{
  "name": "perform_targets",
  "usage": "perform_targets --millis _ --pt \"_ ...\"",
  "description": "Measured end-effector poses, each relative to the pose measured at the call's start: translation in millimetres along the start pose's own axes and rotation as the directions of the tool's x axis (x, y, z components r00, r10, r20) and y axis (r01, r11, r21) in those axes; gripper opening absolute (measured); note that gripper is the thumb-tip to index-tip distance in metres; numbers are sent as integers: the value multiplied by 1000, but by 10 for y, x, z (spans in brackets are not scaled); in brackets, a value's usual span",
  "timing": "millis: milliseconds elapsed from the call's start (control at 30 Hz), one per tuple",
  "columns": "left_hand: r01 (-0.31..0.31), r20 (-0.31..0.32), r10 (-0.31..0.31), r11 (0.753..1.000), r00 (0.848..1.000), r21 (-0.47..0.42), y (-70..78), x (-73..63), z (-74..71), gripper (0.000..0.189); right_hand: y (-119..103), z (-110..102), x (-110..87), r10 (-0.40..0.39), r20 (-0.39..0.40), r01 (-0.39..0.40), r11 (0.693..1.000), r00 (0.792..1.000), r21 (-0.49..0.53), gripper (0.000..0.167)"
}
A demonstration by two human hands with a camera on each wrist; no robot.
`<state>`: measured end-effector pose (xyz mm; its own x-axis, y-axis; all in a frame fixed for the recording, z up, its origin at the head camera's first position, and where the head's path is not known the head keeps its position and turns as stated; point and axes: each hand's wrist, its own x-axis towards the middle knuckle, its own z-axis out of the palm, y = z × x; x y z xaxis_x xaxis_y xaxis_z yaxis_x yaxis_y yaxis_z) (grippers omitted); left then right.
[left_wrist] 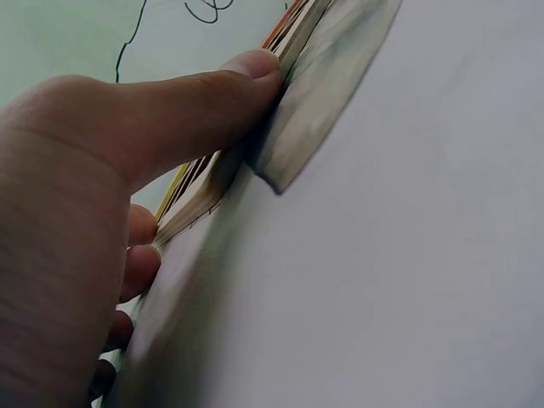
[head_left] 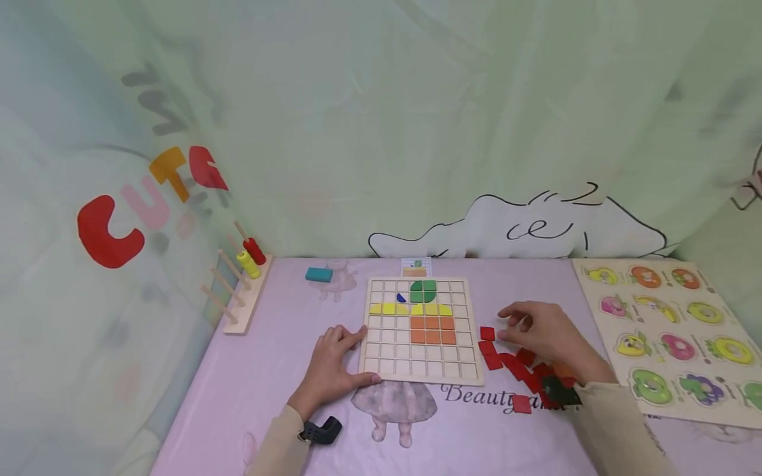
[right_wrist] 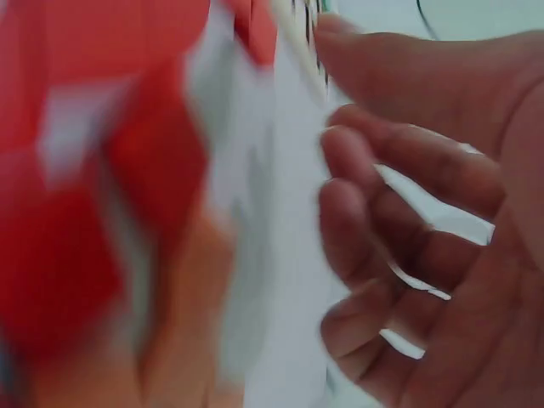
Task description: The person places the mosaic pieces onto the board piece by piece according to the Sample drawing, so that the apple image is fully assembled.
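A wooden grid board (head_left: 387,360) lies flat, with green, yellow, orange and blue pieces in its cells. At its near left corner is my left hand (head_left: 333,363), thumb (left_wrist: 204,102) straight against the near edge and index finger touching the left edge. To the board's right, my right hand (head_left: 544,330) hovers over loose red pieces (head_left: 514,365), its fingers loosely bent. Its thumb is close beside a red square (head_left: 487,333). In the right wrist view nothing shows between the thumb and fingers (right_wrist: 382,170); the pieces there are blurred.
Behind the board lies a small pattern card (head_left: 415,267). A teal block (head_left: 319,274) is at the back left, near a wooden peg stand (head_left: 250,297) with yellow and red rings. A fruit puzzle board (head_left: 661,330) lies on the right. Dark green pieces (head_left: 562,391) lie under the right wrist.
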<state>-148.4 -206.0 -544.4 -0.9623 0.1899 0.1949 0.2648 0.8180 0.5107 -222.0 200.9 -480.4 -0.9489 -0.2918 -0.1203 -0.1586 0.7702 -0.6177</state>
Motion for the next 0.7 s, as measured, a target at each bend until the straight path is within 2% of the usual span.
perform_targets --millis 133,267,400,700 --pt "5 2 -5 1000 1000 4 1 -1 -6 96 317 -195 -150 61 54 -59 998 997 -32 54" --pt "19 11 -19 1000 1000 5 7 -12 -15 96 485 -262 -234 86 100 -83 996 991 -29 49" --pt "20 8 -20 1000 1000 6 0 -20 -15 96 519 -244 -268 74 90 -71 997 993 -33 38" --pt "-2 -1 2 1000 1000 2 -9 -5 -6 95 483 -232 -298 50 72 -48 999 996 -25 41"
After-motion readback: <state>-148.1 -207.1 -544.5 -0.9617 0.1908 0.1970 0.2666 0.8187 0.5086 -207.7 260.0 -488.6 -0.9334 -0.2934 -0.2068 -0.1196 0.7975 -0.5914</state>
